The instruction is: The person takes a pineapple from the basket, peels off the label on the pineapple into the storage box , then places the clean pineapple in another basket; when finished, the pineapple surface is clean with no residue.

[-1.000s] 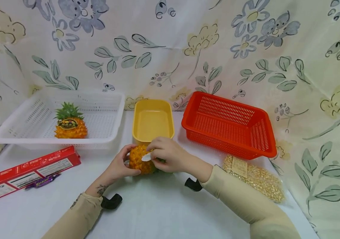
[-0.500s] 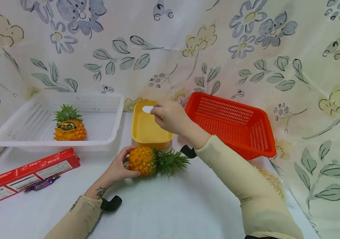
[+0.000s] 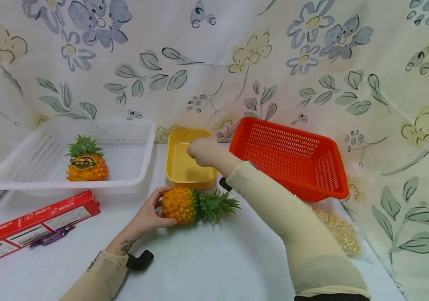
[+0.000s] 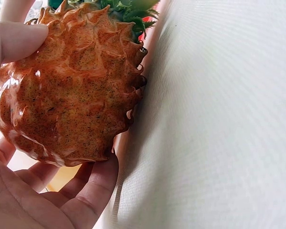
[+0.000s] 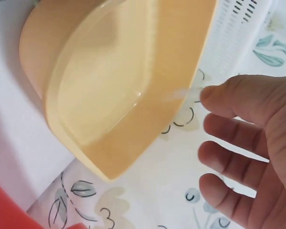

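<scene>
A small orange pineapple [image 3: 179, 205] with a green crown lies on its side on the white table, crown to the right. My left hand [image 3: 148, 215] grips its base end, thumb on the near side and fingers round the far side, also seen in the left wrist view. Over the yellow container [image 3: 181, 172] reaches my right hand [image 3: 207, 151], palm down. In the right wrist view a blurred whitish strip, the white label [image 5: 175, 94], sticks out at the tip of the right thumb [image 5: 217, 98] above the container's rim; the head view hides it behind the hand.
A white basket [image 3: 131, 184] at left holds another pineapple [image 3: 87, 167] with a black-and-gold label. A red basket [image 3: 289, 190] stands right. In front lie a red box [image 3: 48, 221], a purple-wrapped candy [image 3: 52, 237] and a bag of corn kernels [image 3: 338, 230], partly behind the right sleeve.
My right hand lifted a white oval label away from the pineapple and carried it back over the yellow container, then turned downward. My left hand keeps its grip on the pineapple.
</scene>
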`<state>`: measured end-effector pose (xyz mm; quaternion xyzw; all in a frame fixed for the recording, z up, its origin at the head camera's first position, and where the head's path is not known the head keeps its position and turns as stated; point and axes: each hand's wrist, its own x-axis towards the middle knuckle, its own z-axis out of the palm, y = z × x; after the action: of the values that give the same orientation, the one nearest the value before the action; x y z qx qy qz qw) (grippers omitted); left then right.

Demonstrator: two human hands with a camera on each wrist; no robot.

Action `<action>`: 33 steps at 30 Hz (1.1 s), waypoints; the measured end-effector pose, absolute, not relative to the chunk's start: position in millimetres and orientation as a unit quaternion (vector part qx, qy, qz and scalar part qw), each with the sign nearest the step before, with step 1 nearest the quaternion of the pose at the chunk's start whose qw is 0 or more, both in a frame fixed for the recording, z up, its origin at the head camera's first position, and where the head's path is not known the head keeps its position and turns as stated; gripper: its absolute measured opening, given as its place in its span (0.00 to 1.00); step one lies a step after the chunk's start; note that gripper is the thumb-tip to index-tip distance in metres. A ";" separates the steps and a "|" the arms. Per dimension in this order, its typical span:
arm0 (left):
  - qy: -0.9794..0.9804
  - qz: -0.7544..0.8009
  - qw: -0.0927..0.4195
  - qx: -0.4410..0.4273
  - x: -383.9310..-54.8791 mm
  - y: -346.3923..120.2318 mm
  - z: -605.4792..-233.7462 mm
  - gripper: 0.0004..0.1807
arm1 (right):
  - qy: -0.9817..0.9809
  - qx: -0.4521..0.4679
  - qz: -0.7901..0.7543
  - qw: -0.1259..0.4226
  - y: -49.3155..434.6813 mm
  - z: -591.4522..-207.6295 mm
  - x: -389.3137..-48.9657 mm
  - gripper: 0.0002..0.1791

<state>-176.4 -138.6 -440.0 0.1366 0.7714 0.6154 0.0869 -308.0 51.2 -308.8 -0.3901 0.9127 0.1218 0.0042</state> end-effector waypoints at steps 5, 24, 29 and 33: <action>0.772 0.615 0.089 0.135 -176.6 -136.9 -440.2 0.45 | 0.913 -0.387 0.124 0.025 52.1 -311.3 -310.6 0.10; 0.766 0.621 0.101 0.135 -174.3 -140.0 -434.5 0.46 | 0.938 -0.319 -0.119 0.069 48.8 -295.3 -232.4 0.27; 0.770 0.614 0.097 0.141 -174.4 -139.1 -434.7 0.46 | 0.942 -0.310 -0.093 0.093 48.5 -313.6 -211.6 0.39; 0.772 0.612 0.091 0.145 -174.6 -136.8 -435.2 0.46 | 0.945 -0.304 -0.065 0.103 49.0 -328.8 -201.5 0.46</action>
<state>-174.6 -136.8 -435.2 0.1451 0.7723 0.6118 0.0908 -201.5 49.0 -328.8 -0.3043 0.9447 -0.0654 0.1033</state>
